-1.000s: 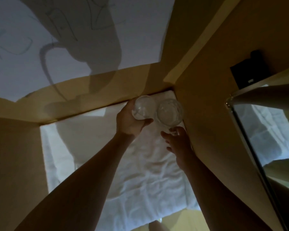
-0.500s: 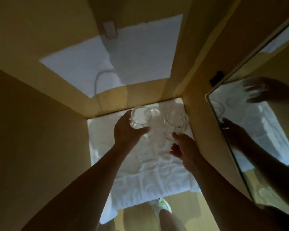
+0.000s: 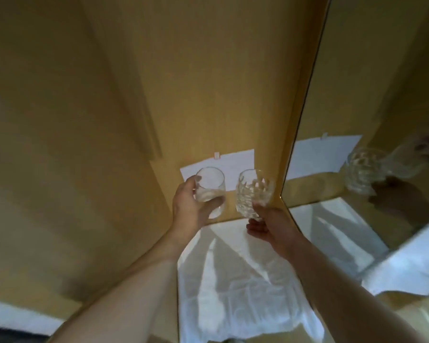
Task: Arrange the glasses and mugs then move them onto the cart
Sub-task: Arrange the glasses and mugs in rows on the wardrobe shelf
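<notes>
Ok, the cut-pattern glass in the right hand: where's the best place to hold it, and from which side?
Grip the cut glass low on its body, coming from below and the near side, as the right hand does now. It is tilted with the open rim up and away, so the rounded base faces the palm, and the faceted wall probably slips less. The mirror stands close on the right.

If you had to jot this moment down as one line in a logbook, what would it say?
left hand: grips smooth glass | right hand: holds patterned glass | both glasses lifted above white cloth | cart: not in view
</notes>
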A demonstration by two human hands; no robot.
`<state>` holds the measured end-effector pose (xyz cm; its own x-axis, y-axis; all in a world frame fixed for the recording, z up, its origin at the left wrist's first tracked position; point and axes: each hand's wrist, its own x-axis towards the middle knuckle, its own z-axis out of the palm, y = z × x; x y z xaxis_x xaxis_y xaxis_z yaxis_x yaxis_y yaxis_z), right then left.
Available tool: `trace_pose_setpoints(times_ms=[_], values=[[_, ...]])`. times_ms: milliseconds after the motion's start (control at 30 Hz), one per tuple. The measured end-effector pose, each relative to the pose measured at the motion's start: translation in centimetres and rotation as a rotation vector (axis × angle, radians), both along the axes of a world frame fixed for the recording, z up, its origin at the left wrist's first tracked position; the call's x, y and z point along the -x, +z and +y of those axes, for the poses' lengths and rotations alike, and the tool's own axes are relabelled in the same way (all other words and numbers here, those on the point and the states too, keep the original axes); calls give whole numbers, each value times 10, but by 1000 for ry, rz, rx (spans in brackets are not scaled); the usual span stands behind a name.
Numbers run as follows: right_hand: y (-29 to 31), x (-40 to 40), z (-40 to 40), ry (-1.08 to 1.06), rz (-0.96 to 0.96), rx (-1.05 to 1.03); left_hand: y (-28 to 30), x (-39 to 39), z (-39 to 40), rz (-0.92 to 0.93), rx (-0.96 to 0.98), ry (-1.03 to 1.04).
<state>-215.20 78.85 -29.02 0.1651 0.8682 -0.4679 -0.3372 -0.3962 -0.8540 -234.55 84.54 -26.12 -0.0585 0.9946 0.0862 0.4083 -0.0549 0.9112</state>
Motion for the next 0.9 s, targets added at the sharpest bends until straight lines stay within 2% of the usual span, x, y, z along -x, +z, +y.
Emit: trace_pose_setpoints(times_ms=[100,200,367,467,600,900], values=[[51,10,-41,39,-53,-68,50,8,-45,-19,-113,31],[93,15,-88,54,-12,-161,89,12,-96,-116,-171,44],[141,14,-156,27,-97,-220,132,13,-162,-279,-249,27],[160,10,-191,45,-65,-251,147,8,-191,-312,-295,25],[176,-2,-229,32,-170,-274,161,-7,-225,-389,-311,46],[195,-72,-306,-29,-242,-281,186,-85,-284,-404,-309,-72]])
